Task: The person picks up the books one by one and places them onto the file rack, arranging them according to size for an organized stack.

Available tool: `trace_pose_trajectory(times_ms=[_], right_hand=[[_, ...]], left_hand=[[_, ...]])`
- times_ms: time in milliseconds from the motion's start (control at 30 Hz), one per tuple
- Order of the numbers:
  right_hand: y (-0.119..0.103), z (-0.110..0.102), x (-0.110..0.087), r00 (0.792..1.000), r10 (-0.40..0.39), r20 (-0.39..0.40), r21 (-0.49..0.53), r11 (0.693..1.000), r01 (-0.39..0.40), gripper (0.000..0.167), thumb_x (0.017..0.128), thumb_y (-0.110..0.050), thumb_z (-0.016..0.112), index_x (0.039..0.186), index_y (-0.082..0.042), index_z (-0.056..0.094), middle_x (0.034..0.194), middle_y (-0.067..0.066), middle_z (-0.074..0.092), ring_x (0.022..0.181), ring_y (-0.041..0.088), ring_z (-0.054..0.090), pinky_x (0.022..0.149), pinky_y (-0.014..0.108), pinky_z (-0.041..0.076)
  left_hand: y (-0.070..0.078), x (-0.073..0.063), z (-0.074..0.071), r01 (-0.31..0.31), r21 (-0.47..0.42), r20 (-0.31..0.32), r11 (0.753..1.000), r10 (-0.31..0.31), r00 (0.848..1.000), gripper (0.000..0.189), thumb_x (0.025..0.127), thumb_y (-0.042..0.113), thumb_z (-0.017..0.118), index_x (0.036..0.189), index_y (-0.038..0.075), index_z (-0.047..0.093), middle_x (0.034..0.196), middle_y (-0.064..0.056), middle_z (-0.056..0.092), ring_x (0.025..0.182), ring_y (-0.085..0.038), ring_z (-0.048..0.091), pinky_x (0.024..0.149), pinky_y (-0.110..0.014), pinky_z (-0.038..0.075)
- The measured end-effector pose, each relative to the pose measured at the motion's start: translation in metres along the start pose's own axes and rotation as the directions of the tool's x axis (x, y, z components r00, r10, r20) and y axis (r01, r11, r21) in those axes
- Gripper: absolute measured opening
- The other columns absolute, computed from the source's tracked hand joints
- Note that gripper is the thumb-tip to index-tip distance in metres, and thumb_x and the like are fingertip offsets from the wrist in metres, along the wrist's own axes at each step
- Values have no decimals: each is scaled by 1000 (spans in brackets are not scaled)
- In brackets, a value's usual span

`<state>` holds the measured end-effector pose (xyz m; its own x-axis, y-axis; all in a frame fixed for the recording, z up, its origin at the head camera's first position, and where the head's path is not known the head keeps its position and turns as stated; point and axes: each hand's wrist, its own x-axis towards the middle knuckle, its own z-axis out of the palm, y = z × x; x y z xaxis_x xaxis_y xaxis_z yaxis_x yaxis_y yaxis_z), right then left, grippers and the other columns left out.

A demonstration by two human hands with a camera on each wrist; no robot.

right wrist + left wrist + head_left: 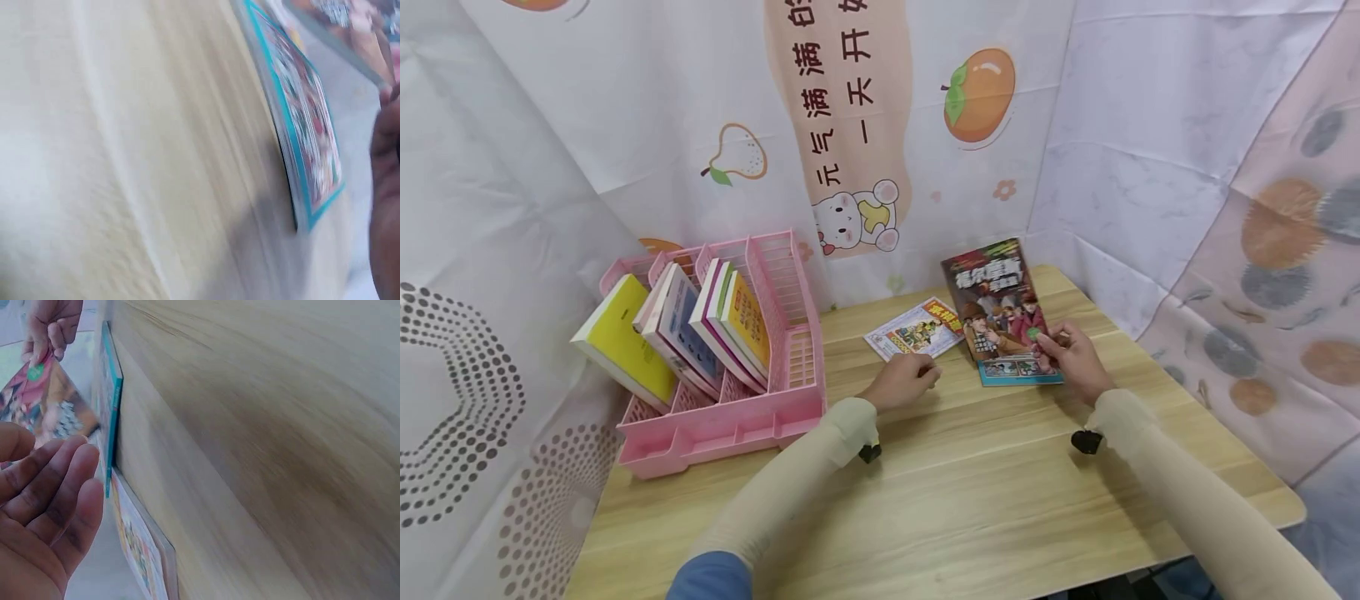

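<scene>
My right hand (1078, 365) pinches a dark-covered comic book (996, 296) by its lower right corner and holds it tilted up. Under it lies a teal-edged book (1021, 372) on the table, mostly covered in the head view but plainer in the right wrist view. To the left is a white comic book with a red and yellow title (910, 332), flat on the table. My left hand (901, 382) hovers just in front of that white book, holding nothing. In the left wrist view its fingers (78, 462) bend loosely near the dark book.
A pink slotted rack (808, 367) stands on the left of the wooden table (970, 500). In its slots lean a yellow book (632, 333), a blue-covered book (692, 333), a yellow-orange book (747, 325) and others. A printed cloth (700, 67) hangs behind.
</scene>
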<state>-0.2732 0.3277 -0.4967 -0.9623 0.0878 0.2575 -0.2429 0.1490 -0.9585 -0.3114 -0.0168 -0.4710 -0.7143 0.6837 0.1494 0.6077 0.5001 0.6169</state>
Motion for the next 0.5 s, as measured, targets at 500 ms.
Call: trace_pose_trajectory(times_ms=[500], right_hand=[[-28,84,-23,600,-727,335,-768,158,621,13,97,-11,51,87,-2,50,64,7,52,45,22,51,33,38,38]], left_hand=[[22,14,6,200,-576,41,792,-217,975,72,102,68,42,128,6,66,120,-23,69,93,-45,70,87,-52,56]])
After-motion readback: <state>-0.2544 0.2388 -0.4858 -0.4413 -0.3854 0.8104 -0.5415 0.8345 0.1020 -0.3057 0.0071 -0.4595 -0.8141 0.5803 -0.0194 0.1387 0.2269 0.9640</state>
